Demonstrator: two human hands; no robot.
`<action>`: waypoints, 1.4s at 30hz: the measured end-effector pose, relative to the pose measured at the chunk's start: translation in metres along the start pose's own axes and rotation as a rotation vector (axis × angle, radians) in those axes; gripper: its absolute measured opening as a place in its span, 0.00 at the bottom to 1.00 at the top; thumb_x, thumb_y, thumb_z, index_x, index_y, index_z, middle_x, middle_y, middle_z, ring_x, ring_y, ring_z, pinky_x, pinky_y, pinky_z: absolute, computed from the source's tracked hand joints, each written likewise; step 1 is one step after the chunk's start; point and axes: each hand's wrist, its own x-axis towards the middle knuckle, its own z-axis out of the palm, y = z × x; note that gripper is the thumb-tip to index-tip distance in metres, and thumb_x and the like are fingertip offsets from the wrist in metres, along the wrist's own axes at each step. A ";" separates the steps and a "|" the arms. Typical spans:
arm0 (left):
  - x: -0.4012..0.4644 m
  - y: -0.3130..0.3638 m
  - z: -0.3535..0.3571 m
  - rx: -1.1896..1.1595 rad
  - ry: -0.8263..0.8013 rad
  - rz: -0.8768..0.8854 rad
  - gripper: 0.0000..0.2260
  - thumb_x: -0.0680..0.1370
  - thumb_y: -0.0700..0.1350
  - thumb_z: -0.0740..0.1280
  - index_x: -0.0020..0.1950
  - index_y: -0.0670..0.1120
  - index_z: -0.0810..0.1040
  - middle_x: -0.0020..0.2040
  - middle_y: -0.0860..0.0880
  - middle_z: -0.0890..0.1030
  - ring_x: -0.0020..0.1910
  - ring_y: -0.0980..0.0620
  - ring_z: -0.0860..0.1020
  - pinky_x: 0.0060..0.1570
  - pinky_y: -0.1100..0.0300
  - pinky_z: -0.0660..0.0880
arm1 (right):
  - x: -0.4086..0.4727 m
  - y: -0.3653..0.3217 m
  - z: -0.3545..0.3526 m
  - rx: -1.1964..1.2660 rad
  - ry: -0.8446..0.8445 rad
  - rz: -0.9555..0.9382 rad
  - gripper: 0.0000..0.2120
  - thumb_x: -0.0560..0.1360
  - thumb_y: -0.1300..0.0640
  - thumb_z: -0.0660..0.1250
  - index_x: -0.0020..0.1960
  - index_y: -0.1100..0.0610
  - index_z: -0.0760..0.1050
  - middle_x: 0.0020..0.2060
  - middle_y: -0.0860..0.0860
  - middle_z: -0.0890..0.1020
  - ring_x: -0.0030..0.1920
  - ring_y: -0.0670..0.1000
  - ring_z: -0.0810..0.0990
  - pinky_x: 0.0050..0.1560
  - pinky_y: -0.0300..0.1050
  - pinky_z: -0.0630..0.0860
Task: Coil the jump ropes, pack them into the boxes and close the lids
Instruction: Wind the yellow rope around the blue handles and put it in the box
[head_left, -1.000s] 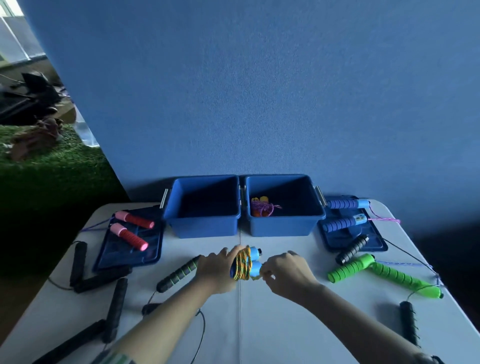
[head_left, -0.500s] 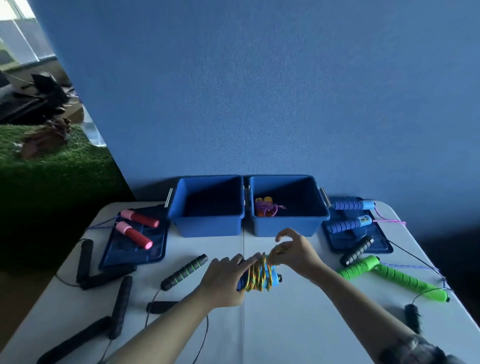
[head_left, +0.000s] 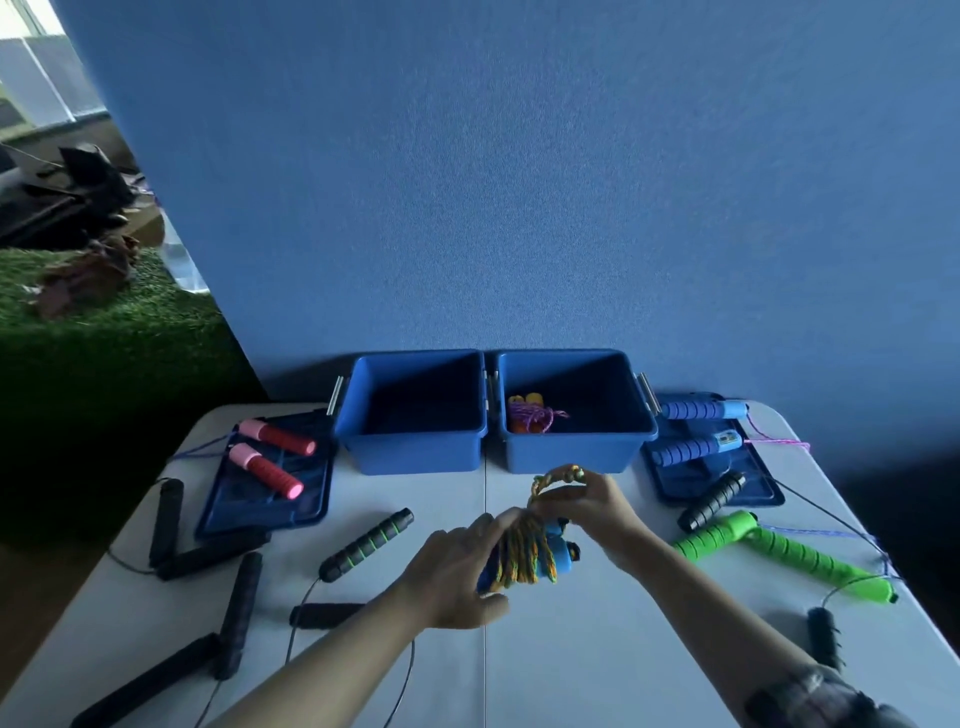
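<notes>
From the head camera I see my left hand (head_left: 457, 571) gripping the coiled yellow-and-orange jump rope (head_left: 524, 553), fingers and thumb curled round the bundle where the cord is wound over its blue handles (head_left: 558, 556). My right hand (head_left: 597, 506) is just past the bundle, towards the right box (head_left: 574, 452), and pinches a loop of the same cord (head_left: 556, 475) that stands up from the coil. The bundle is held just in front of the right box, above the white table (head_left: 571, 649).

The right box is open and holds an orange-handled rope with purple cord (head_left: 532, 418) near its left wall. The left box (head_left: 413, 447) touches the right box's left side and is also open; its inside is too dark to read.

Right of the right box, a blue lid (head_left: 727, 478) lies flat with two blue-handled rope grips (head_left: 691, 449) on it and a black handle (head_left: 711, 501) at its near edge. Nearer me from there lie the green handles (head_left: 769, 551).

Left of the left box, a second lid (head_left: 270, 493) carries two pink-and-red handles (head_left: 267, 465). A black handle with green stripes (head_left: 366, 543) lies in front of the left box, and more black handles (head_left: 236, 613) lie further left.
</notes>
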 end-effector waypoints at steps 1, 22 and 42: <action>0.000 0.001 0.000 -0.022 0.007 -0.001 0.36 0.71 0.58 0.62 0.73 0.60 0.44 0.57 0.50 0.73 0.46 0.47 0.77 0.46 0.55 0.73 | 0.000 0.002 0.000 0.006 0.005 0.009 0.10 0.63 0.67 0.77 0.41 0.61 0.80 0.36 0.55 0.84 0.36 0.50 0.81 0.37 0.40 0.75; 0.011 -0.001 0.002 -0.068 0.131 -0.091 0.30 0.72 0.71 0.55 0.71 0.69 0.48 0.51 0.52 0.74 0.48 0.51 0.77 0.47 0.59 0.72 | 0.009 -0.005 0.011 -0.735 0.181 -0.318 0.05 0.72 0.63 0.65 0.42 0.60 0.80 0.36 0.55 0.82 0.38 0.55 0.80 0.37 0.41 0.69; 0.011 0.014 -0.005 -0.227 0.337 -0.188 0.30 0.70 0.70 0.56 0.69 0.66 0.55 0.50 0.54 0.77 0.48 0.54 0.78 0.47 0.56 0.75 | 0.010 -0.015 -0.001 0.258 0.112 0.131 0.03 0.74 0.70 0.64 0.43 0.69 0.76 0.37 0.61 0.80 0.38 0.56 0.79 0.42 0.46 0.77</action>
